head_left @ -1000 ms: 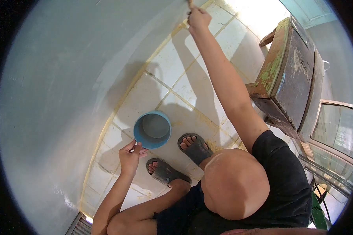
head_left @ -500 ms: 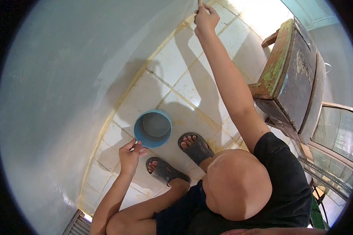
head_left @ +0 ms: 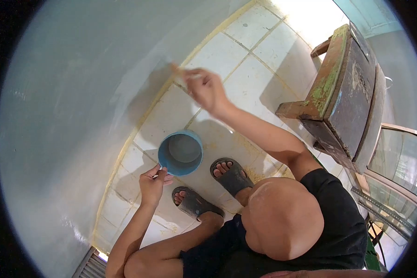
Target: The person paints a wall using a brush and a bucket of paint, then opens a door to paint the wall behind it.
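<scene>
A blue round container [head_left: 180, 153] with greyish contents is beside my sandaled feet, over the tiled floor. My left hand [head_left: 154, 185] pinches its near rim between thumb and fingers. Above and beyond the container, my right hand [head_left: 204, 88] is closed around a thin brownish handle [head_left: 175, 68], blurred by motion. The handle points at the grey wall [head_left: 78, 116]; what is at its far end cannot be made out.
Yellowish grout and stains mark the white tiles [head_left: 250, 88]. A worn wooden cabinet [head_left: 347, 92] with peeling green paint stands on the right, with glass panels [head_left: 396, 148] near it. Dark sandals [head_left: 197, 204] are on my feet. A slatted grille [head_left: 91, 265] is at lower left.
My right hand has come down and left from the far end of the wall, nearer the container, still holding the handle. My left hand and the container have hardly moved.
</scene>
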`<state>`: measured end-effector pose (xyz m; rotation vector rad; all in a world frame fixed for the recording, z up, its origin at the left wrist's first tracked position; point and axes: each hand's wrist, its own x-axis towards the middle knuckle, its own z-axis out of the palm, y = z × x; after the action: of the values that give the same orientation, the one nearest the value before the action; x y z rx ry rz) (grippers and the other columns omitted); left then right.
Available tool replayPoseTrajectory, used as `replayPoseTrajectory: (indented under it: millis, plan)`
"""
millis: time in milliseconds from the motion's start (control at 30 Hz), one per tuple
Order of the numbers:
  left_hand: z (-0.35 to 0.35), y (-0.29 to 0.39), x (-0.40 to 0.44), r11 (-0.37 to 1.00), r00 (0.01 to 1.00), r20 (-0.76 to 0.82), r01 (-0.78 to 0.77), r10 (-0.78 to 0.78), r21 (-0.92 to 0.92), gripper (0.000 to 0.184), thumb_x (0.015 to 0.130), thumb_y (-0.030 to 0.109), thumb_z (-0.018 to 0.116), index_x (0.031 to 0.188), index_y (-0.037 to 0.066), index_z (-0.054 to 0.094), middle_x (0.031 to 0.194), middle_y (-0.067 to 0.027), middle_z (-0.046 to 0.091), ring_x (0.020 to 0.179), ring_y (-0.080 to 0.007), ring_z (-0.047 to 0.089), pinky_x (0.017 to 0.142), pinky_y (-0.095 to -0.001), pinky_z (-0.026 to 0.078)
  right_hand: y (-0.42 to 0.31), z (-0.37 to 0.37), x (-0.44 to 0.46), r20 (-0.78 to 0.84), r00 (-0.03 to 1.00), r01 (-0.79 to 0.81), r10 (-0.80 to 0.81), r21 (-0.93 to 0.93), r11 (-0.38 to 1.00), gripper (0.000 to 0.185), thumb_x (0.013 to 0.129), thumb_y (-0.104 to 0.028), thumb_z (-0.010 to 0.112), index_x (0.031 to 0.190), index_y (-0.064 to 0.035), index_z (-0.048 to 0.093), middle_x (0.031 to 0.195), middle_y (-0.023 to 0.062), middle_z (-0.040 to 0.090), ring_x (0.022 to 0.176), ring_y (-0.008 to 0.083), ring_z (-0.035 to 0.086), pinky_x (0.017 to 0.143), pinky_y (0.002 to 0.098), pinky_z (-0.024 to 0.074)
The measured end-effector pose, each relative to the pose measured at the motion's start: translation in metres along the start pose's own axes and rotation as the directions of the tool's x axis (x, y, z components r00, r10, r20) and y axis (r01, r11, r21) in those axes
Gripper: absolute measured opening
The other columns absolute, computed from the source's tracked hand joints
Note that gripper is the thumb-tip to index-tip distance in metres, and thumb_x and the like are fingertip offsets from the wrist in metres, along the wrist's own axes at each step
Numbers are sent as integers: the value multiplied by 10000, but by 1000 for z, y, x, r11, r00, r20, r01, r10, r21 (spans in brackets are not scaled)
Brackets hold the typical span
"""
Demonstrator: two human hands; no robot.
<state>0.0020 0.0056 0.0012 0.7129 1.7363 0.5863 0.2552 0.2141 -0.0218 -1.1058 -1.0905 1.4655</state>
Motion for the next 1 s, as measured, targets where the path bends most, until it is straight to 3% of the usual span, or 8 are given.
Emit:
replayPoseTrajectory:
  millis: [133,300,333,500,633,667,867,1000]
  plan:
    - [1,-6,-1,999,1000,6,-16,16,-28,442,990,94,639,1339,-155,531,994,-193,713,854,-260,747,694,-336,647,0,-55,87,-510,850,186,-133,54,981,148,953,-90,606,1006,23,685,750,65,652,605,120,569,545,297,448]
    - [3,0,-3,999,999,9,-40,40,-30,438,993,95,634,1344,-146,533,997,-191,718,849,-257,748,693,-337,647,13,-59,149,-609,785,266,-111,169,949,227,969,-137,651,1134,19,646,705,49,614,556,108,538,472,266,389]
    - [3,0,-3,999,999,8,-48,48,-18,429,997,92,627,1345,-142,536,992,-189,719,847,-254,748,692,-337,648,20,-43,143,-603,773,248,-196,2,969,212,966,-150,658,1102,14,666,702,49,622,572,106,548,484,273,402]
    - [2,-5,0,1000,1000,23,-6,5,28,394,1007,87,604,1336,-125,558,1005,-182,725,845,-244,750,695,-332,648,42,48,34,-294,917,213,-269,-208,955,254,942,-216,703,1051,13,708,680,43,629,586,86,527,528,277,424]
    - [0,-3,-3,998,997,49,-53,52,17,349,1014,93,592,1315,-84,601,975,-158,733,851,-238,750,699,-332,646,23,57,-24,65,996,72,-66,-89,993,289,933,-225,716,1102,9,709,688,38,639,598,85,530,538,280,429]
    - [-1,-3,-5,999,997,54,-50,50,9,336,1016,94,588,1308,-71,615,964,-151,734,851,-238,750,700,-333,645,13,53,-29,207,976,-55,62,-41,998,298,933,-227,718,1116,8,708,700,33,647,602,84,537,540,280,431]
    - [-18,-24,-17,998,996,86,-43,39,47,356,1021,84,572,1341,-70,590,1000,-135,730,848,-240,748,734,-341,641,17,77,-12,635,759,-18,143,-199,980,311,936,-240,723,1161,-27,706,751,21,669,583,76,533,523,258,422]
    - [-19,-23,-21,998,998,61,-29,25,61,358,1017,73,569,1350,-56,588,997,-124,731,845,-232,746,736,-341,642,22,66,24,456,887,24,76,-211,977,308,922,-223,737,1178,-55,709,774,26,676,616,76,537,515,255,415]
